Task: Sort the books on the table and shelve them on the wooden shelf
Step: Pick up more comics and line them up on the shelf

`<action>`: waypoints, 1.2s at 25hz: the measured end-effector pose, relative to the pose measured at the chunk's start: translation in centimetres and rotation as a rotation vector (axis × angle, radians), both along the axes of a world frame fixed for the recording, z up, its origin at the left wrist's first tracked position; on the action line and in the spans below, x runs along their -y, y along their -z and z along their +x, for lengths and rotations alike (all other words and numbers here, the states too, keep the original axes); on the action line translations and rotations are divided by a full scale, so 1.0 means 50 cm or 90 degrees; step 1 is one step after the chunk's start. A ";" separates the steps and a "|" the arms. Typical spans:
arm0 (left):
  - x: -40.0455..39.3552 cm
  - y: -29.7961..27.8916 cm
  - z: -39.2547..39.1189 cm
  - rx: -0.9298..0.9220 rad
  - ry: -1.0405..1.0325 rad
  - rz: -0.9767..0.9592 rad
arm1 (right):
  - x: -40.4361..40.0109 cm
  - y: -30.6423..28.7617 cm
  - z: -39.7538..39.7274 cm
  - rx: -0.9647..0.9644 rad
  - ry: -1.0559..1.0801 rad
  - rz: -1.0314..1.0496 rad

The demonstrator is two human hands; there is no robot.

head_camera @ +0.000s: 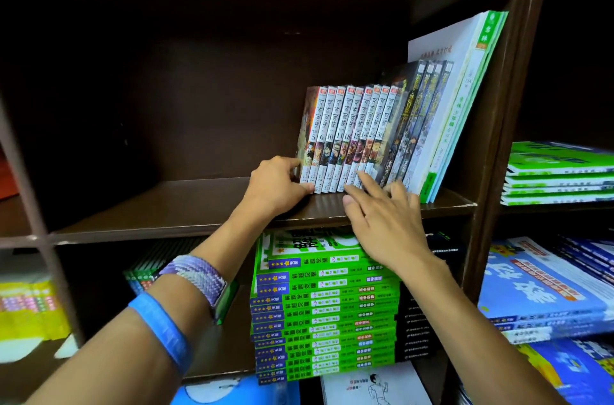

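Observation:
A row of white-spined numbered comic books (345, 135) stands leaning right on a dark wooden shelf board (166, 208), against darker volumes (413, 125) and tall white and green books (465, 99). My left hand (275, 185) wraps the leftmost comic's lower edge, thumb across the spines' bottoms. My right hand (382, 218) lies with fingers spread, fingertips touching the bottoms of the middle spines. The table is out of view.
The left part of this shelf compartment is bare. Below it lies a stack of green books (325, 315). Green booklets (558, 175) and blue books (548, 288) fill the right compartments; yellow books (30, 308) sit lower left.

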State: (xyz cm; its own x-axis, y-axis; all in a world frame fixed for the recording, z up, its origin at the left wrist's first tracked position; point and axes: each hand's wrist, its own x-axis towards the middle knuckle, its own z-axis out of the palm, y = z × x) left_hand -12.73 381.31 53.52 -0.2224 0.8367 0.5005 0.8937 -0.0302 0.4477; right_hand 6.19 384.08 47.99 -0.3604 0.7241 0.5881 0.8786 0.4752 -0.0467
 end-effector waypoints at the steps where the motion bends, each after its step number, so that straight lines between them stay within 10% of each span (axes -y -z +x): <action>1: 0.011 0.001 0.001 0.007 0.011 -0.010 | 0.006 0.006 0.004 -0.016 -0.008 0.005; 13: 0.384 0.252 -0.018 -0.144 -0.264 0.124 | 0.260 0.389 -0.032 -0.118 -0.272 -0.048; 30: 1.348 0.678 -0.378 0.109 -0.824 -0.153 | 1.059 0.735 -0.483 0.307 -0.627 -0.411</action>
